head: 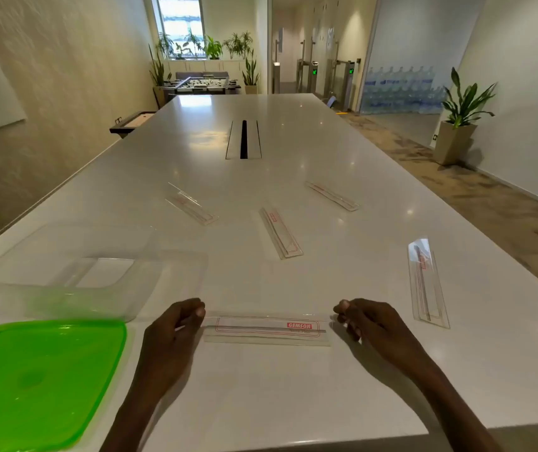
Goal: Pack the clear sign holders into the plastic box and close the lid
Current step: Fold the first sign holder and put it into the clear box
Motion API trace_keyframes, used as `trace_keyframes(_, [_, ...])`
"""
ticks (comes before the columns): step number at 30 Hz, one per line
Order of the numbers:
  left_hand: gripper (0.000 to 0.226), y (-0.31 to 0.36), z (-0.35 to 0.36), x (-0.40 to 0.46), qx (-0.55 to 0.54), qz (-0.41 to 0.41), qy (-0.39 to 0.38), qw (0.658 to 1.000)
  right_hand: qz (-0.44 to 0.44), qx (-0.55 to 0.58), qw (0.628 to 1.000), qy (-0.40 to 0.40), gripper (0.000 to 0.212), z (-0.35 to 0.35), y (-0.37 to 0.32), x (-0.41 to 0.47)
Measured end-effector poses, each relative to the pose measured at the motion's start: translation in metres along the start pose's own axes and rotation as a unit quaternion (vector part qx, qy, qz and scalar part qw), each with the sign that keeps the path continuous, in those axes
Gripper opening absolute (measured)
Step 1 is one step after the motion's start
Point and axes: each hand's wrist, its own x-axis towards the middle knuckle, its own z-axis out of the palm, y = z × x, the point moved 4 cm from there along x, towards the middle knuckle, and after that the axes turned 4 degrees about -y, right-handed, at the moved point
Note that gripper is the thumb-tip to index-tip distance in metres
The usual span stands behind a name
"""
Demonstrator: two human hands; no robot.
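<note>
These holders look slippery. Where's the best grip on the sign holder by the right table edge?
Probably by its two short ends, from above: the sign holder by the right edge lies flat, long and narrow, with bare table around it.

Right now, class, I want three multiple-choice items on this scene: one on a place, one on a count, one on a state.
1. Where is the green lid?
A. On the box
B. On the table, nearer than the plastic box
C. On the floor

2. How many clear sign holders are visible?
A. Three
B. Five
C. Eight

3. The nearest sign holder is:
A. held at both ends
B. inside the box
C. untouched

Answers: 1 B, it lies flat beside the box. 2 B, five are spread out. 3 A, left hand and right hand pinch its ends.
</note>
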Motion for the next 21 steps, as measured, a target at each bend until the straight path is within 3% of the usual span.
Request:
trace_keyframes(6, [0.020, -0.003, -0.002, -0.011, 0.038, -0.005, -0.003, 0.999, 0.018, 0.004, 0.997, -0.078, 0.017, 0.007, 0.010, -0.009])
trace_keyframes(15, [0.014, -0.003, 0.000, -0.007, 0.061, 0.005, -0.009, 0.998, 0.013, -0.004, 0.999, -0.051, 0.013, 0.016, 0.006, -0.010])
trace_keyframes(21, [0.018, 0.004, -0.003, -0.003, 0.011, -0.004, 0.020, 1.000, 0.018, 0.057, 0.998, -0.012, 0.028, 0.011, -0.001, -0.004])
